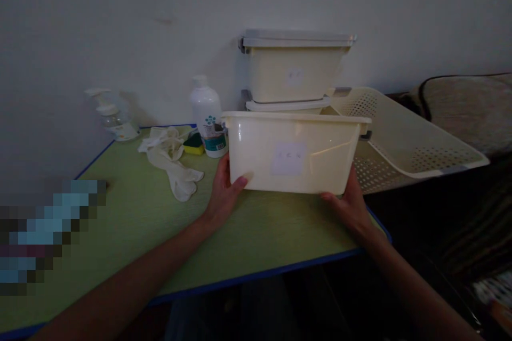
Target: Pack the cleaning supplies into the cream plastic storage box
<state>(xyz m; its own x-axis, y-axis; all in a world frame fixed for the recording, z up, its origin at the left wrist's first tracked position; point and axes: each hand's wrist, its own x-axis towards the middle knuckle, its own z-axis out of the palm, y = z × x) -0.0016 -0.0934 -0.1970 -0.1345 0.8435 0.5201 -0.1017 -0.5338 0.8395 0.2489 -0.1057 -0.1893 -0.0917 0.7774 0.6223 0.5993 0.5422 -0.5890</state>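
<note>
A cream plastic storage bin (256, 154) with a paper label on its front is held between my two hands over the table. My left hand (224, 189) grips its lower left corner, thumb on the front face. At the lower right corner, my right hand (350, 205) is closed on the bin, its thumb near the bottom edge. No lid shows on this bin's near rim; what is inside is hidden. Behind it stands a similar lidded bin (270, 72) with grey clips, on top of another lidded bin (286, 105) that is mostly covered from view.
Left of the bins are a white bottle (206, 112), a yellow-green sponge (194, 145), white gloves (168, 154) and a pump bottle (116, 122). A perforated laundry basket (416, 133) sits at the right beside a cushion (472, 112). The green table (256, 245) has a blue edge.
</note>
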